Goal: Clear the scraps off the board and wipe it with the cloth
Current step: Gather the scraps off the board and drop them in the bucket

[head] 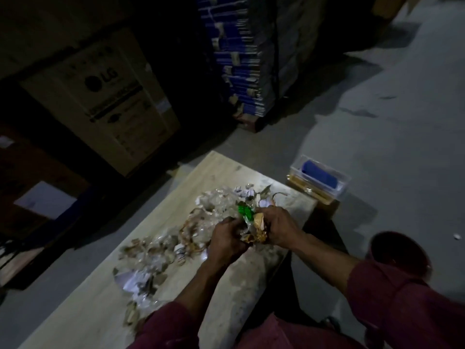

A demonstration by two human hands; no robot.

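Note:
A pale wooden board (227, 170) lies on the floor, strewn with scraps (156, 250) of clear plastic, white paper and brown bits in a band across its middle. My left hand (226, 239) and my right hand (279, 226) are side by side at the board's right part. Both are closed around one bunch of scraps (247, 217) with a green wrapper and an orange-brown piece in it. A blue cloth (320, 176) lies folded in a clear plastic box (297, 170) just past the board's far right corner.
A dark red round bucket (398, 250) stands on the grey floor to the right of my right arm. A large printed cardboard box (105, 102) and a tall stack of blue-edged flat packs (239, 59) stand behind the board. The scene is dim.

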